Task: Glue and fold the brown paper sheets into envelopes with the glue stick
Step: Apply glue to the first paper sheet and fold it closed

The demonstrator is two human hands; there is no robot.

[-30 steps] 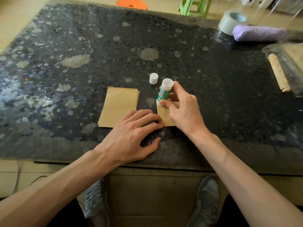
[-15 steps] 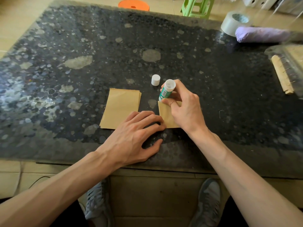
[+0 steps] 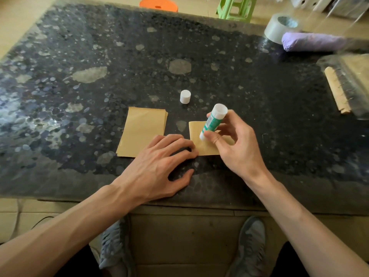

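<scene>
Cap (image 3: 185,96) beyond paper stack (image 3: 142,132); tape roll (image 3: 279,27) far.

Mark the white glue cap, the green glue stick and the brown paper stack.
small white plastic glue cap (image 3: 185,98): head view, side wall.
green-and-white glue stick (image 3: 212,122): head view, green label.
stack of brown paper sheets (image 3: 142,132): head view, top sheet's middle.

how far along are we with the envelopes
Done: the white cap is off. In hand: the right hand holds the glue stick on one brown sheet while the left hand presses its corner. Left: folding it, and probably the stack of sheets beside it.
</scene>
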